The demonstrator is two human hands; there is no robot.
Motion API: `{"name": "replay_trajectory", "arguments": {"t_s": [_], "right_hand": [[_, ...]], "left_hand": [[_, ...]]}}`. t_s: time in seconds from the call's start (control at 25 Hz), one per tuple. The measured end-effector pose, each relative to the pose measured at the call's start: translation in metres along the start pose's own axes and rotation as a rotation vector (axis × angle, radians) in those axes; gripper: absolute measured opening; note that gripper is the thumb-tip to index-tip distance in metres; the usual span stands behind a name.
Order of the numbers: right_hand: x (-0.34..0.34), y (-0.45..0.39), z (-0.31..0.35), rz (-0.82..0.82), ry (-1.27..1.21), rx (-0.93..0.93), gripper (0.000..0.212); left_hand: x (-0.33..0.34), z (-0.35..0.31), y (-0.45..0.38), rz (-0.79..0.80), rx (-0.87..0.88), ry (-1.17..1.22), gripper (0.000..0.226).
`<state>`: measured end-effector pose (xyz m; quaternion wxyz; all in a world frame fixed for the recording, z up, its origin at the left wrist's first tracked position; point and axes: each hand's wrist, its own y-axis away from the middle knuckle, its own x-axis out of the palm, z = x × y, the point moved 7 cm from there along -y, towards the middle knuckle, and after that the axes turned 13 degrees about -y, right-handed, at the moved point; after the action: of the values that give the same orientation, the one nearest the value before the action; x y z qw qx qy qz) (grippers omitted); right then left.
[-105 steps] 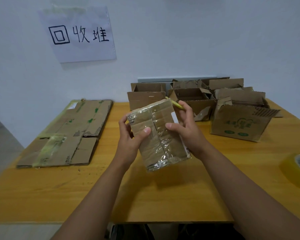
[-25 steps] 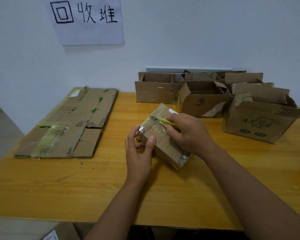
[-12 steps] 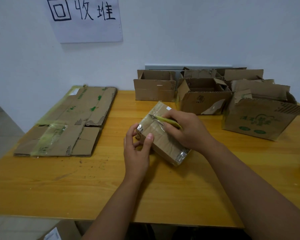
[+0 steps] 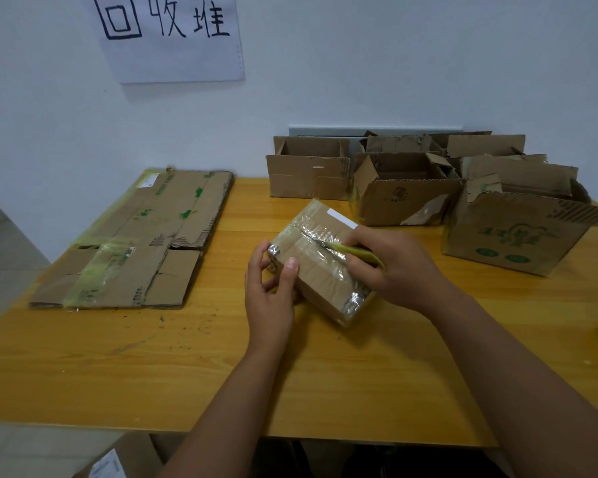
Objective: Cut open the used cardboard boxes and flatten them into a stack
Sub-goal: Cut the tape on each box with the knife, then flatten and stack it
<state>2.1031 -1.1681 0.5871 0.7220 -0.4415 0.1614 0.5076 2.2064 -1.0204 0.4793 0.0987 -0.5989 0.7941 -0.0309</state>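
Observation:
A small taped cardboard box (image 4: 316, 267) lies on the wooden table (image 4: 152, 367) in the middle of the view. My left hand (image 4: 270, 294) grips its near left corner, thumb on top. My right hand (image 4: 394, 267) holds a yellow-green utility knife (image 4: 354, 251), its blade on the tape seam along the box's top. A stack of flattened cardboard (image 4: 135, 243) lies at the left of the table.
Several open cardboard boxes stand at the back right: a plain one (image 4: 308, 177), a middle one (image 4: 401, 198) and a green-printed one (image 4: 518, 232). A paper sign (image 4: 170, 32) hangs on the wall. Another box (image 4: 107, 464) sits on the floor below the table's edge.
The box was held up in the air earlier and now rests on the table. Over the last second my right hand has drawn the knife toward me along the tape seam.

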Motion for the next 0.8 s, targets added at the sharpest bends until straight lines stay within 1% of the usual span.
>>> {"name": "replay_trajectory", "arguments": {"t_s": [0.08, 0.12, 0.2, 0.32, 0.4, 0.48, 0.6, 0.72, 0.8], "right_hand": [[-0.001, 0.003, 0.001, -0.017, -0.024, -0.015, 0.012], [-0.002, 0.004, 0.003, -0.032, -0.043, -0.020, 0.014], [-0.003, 0.005, 0.004, -0.065, -0.070, -0.023, 0.012], [-0.003, 0.002, 0.002, -0.104, -0.078, 0.009, 0.007], [-0.003, 0.000, -0.001, -0.124, -0.077, 0.043, 0.007], [-0.002, -0.002, -0.002, -0.126, -0.062, 0.061, 0.011], [0.000, -0.003, -0.003, -0.096, -0.028, 0.069, 0.020], [-0.002, -0.004, -0.006, -0.052, -0.023, 0.081, 0.020], [-0.005, -0.004, -0.007, -0.045, -0.048, 0.085, 0.017]], "left_hand": [[0.001, -0.003, 0.000, 0.000, -0.006, 0.009, 0.050], [0.001, -0.005, 0.001, 0.004, -0.005, 0.008, 0.055], [0.003, -0.008, 0.004, 0.030, 0.015, -0.002, 0.071], [0.015, -0.011, 0.010, 0.161, 0.075, -0.062, 0.095], [0.022, -0.010, 0.013, 0.242, 0.091, -0.075, 0.101], [0.025, -0.008, 0.012, 0.280, 0.077, -0.036, 0.100], [0.024, -0.006, 0.009, 0.268, 0.090, -0.041, 0.091], [0.023, -0.007, 0.010, 0.235, 0.127, -0.070, 0.076], [0.022, -0.007, 0.010, 0.223, 0.126, -0.068, 0.070]]}}
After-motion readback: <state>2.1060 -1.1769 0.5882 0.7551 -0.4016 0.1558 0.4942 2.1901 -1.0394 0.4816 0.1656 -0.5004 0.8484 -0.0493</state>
